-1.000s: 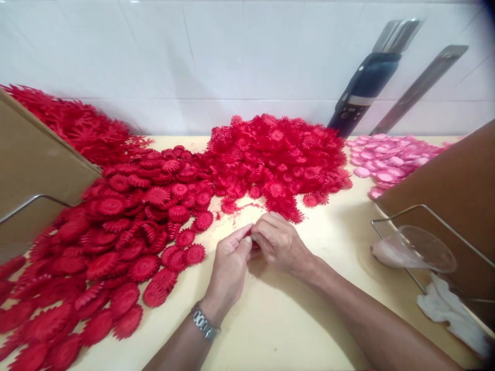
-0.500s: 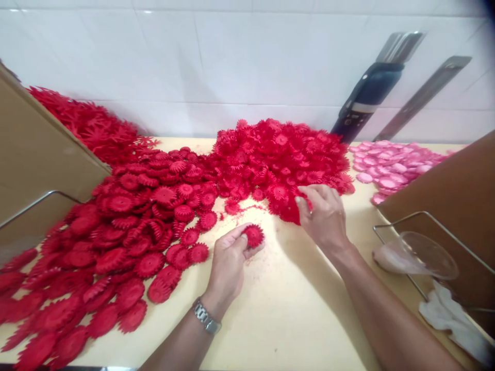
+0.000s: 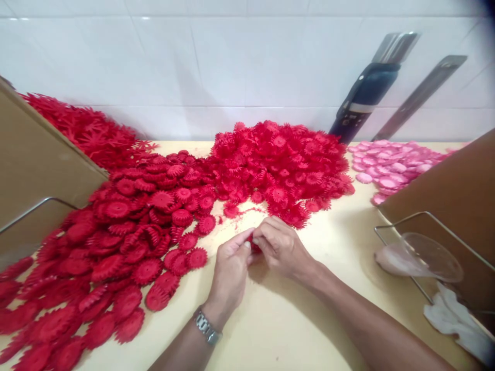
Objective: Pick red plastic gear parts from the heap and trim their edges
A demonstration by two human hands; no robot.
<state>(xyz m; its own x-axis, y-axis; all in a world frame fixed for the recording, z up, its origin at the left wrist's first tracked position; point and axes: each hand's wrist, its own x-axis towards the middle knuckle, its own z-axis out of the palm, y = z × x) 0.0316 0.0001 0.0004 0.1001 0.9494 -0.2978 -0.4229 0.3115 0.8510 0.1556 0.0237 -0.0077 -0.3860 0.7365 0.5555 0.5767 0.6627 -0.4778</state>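
My left hand [image 3: 230, 268] and my right hand [image 3: 280, 247] meet above the cream tabletop [image 3: 294, 319], fingers pinched together on small red plastic flower pieces [image 3: 254, 245] that show only as a sliver between the fingertips. A steel watch [image 3: 207, 327] sits on my left wrist. Left of my hands spreads a heap of larger red toothed discs [image 3: 116, 242]. Beyond my hands lies a mound of smaller red frilled flower pieces [image 3: 282, 165].
Spiky red pieces [image 3: 88, 131] pile at the back left beside a cardboard flap [image 3: 34, 165]. Pink petals [image 3: 390, 165] lie at the back right. A brown box [image 3: 456, 206] with a wire frame, clear bag [image 3: 417, 255] and white cloth [image 3: 452, 314] stands right. Dark tools [image 3: 367, 95] lean on the tiled wall.
My right hand, which had reached to the far red mound half a second ago, has come back to my left hand, and both now pinch the red pieces together.
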